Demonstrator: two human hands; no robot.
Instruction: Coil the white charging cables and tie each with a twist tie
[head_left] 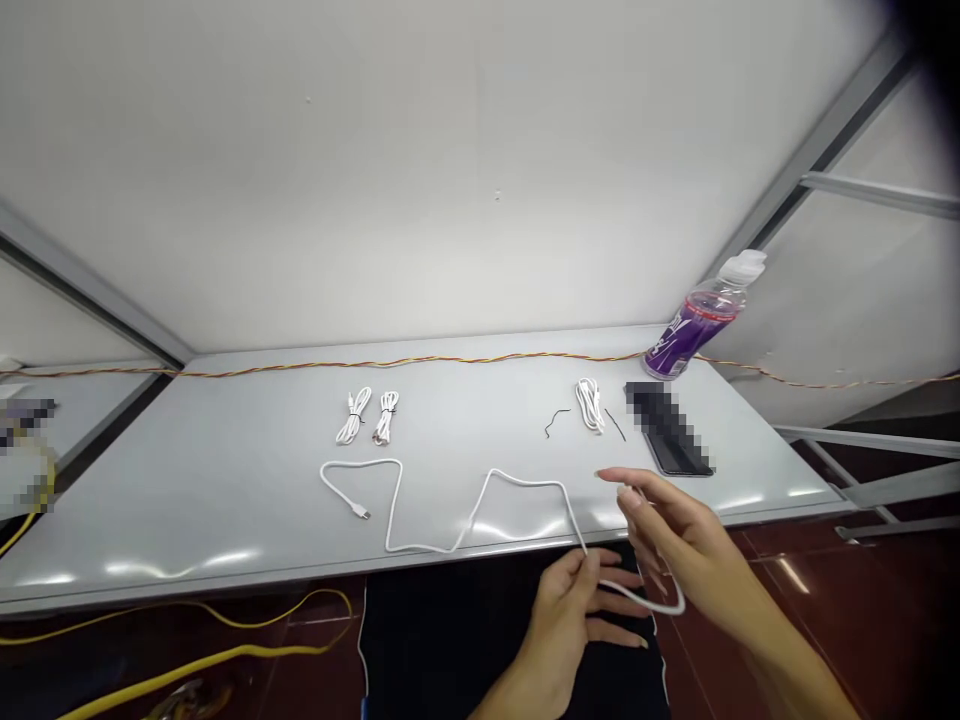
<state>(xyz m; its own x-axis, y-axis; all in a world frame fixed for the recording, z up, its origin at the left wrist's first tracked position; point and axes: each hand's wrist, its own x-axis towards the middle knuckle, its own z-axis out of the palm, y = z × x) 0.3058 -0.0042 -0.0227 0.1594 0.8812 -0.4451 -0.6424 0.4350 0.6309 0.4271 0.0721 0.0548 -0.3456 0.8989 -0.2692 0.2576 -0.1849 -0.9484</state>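
Note:
A white charging cable lies in loose bends along the front of the grey table, its plug at the left. Just past the table's front edge, my left hand pinches this cable between thumb and forefinger, the other fingers stretched out. From there a loop hangs across to my right hand, which is closed with thumb and fingers around the cable near its other end; the fingers hide that end. Two bundled white cables lie at the back left, each bound with a dark tie. Another coiled white cable rests ahead of my hands.
Black twist ties flank the coiled cable. A dark phone and a purple-labelled bottle stand at the right. A twisted wire runs along the table's back. Yellow cables hang below the front edge.

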